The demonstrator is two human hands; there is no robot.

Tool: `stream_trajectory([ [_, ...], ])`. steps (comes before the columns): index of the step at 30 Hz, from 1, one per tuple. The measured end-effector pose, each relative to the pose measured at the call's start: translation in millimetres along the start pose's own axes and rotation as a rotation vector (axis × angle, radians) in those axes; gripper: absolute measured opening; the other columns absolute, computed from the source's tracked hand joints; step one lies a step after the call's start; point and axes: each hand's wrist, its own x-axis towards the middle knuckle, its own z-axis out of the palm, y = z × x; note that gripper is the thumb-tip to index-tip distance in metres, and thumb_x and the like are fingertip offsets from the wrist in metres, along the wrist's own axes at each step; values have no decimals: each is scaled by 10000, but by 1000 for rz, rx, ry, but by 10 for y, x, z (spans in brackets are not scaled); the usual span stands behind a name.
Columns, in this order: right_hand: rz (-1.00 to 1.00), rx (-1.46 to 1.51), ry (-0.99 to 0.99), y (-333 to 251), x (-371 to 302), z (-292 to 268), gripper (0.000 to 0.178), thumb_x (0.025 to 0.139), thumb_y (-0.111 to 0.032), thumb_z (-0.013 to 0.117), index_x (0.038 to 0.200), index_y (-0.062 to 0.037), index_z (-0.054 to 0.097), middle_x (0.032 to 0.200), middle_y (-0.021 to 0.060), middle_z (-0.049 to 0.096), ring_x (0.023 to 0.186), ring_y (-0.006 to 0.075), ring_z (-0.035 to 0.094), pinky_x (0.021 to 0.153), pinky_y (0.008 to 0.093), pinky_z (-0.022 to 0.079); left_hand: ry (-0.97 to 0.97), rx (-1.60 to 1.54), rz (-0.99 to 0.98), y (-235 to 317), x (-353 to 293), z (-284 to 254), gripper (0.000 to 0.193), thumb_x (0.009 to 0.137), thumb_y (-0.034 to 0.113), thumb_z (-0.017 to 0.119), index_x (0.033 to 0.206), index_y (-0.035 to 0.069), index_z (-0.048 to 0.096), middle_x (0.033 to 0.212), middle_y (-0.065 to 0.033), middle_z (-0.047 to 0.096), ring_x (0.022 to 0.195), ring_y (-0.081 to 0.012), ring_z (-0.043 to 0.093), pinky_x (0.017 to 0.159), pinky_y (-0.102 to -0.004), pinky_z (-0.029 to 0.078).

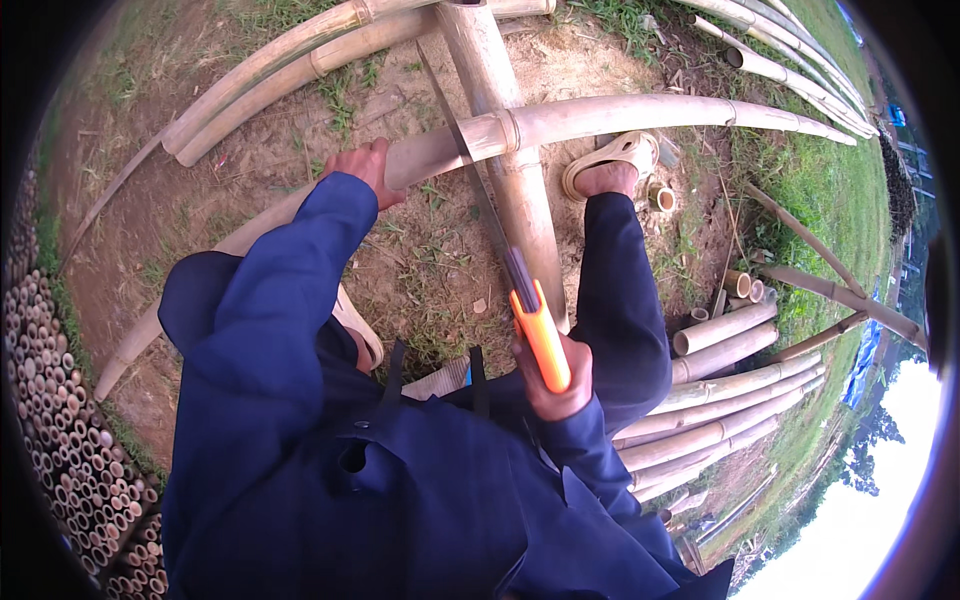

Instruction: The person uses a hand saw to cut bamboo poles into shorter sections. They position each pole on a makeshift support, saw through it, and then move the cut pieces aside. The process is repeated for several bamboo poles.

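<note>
Setting: outdoor ground of bare earth [300, 150] and sparse grass, seen across the upper half of the frame; greener turf is seen at the right edge.

Item 1: handsaw [500, 235], one counted. An orange handle is seen at centre, and a long narrow blade runs from it toward the upper centre, where it is laid across the cross pole near a node.

Item 2: cross pole [620, 112], one long pale bamboo stem, laid from lower left to upper right. It is rested on a support pole [520, 200], which runs from upper centre down to centre.

Item 3: right hand [552, 375], at lower centre. It is clamped fully around the orange handle, fingers wrapped tight.

Item 4: left hand [362, 168], at upper left of centre. It is pressed down on the cross pole, fingers curled over the top; how far they wrap beneath cannot be told.

Item 5: sandalled foot [610, 165], one in plain view, set on the ground just below the cross pole, right of the support pole.

Item 6: two long poles [290, 65] laid side by side at upper left.

Item 7: stacked poles [730, 390] at right, roughly six or seven; exact count cannot be told.

Item 8: bundled bamboo ends [60, 400] at the left edge, too many to be counted.
</note>
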Motion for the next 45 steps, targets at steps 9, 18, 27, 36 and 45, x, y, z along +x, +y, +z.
stream_trajectory([
  [9, -179, -342, 35, 176, -956, -410, 369, 907, -59, 720, 1271, -3, 705, 994, 172, 777, 877, 266, 787, 779, 320, 594, 111, 47, 43, -48, -47, 112, 733, 670, 409, 861, 1262, 65, 599, 1109, -208, 737, 1017, -410, 717, 981, -514, 529],
  [18, -68, -17, 29, 231, -234, -61, 214, 910, -80, 730, 1098, 22, 721, 808, 168, 704, 673, 262, 674, 675, 361, 531, -9, 107, 3, -62, -87, -14, 779, 718, 476, 867, 1292, 50, 558, 1110, -196, 739, 1076, -384, 714, 996, -493, 530],
  [27, -173, 10, 106, 143, 444, 193, 179, 917, -89, 737, 926, 66, 649, 643, 203, 557, 522, 225, 472, 554, 393, 442, -84, 48, 6, 8, 53, -84, 774, 716, 458, 879, 1307, 68, 565, 1104, -204, 742, 1086, -376, 713, 1009, -502, 517],
  [36, -165, -67, 86, -11, -539, -268, 216, 913, -42, 688, 1105, 55, 703, 758, 162, 709, 678, 220, 714, 656, 333, 541, -41, 40, -15, 18, -18, -15, 789, 708, 475, 867, 1312, 60, 574, 1124, -200, 740, 1081, -406, 703, 1014, -491, 516],
  [45, -87, -14, 122, 346, -896, -230, 239, 928, -71, 712, 1142, 34, 699, 747, 152, 695, 647, 211, 678, 634, 358, 527, -2, 22, 26, -63, 30, 2, 683, 677, 407, 859, 1224, 76, 620, 1085, -208, 743, 1035, -410, 710, 976, -495, 528],
])
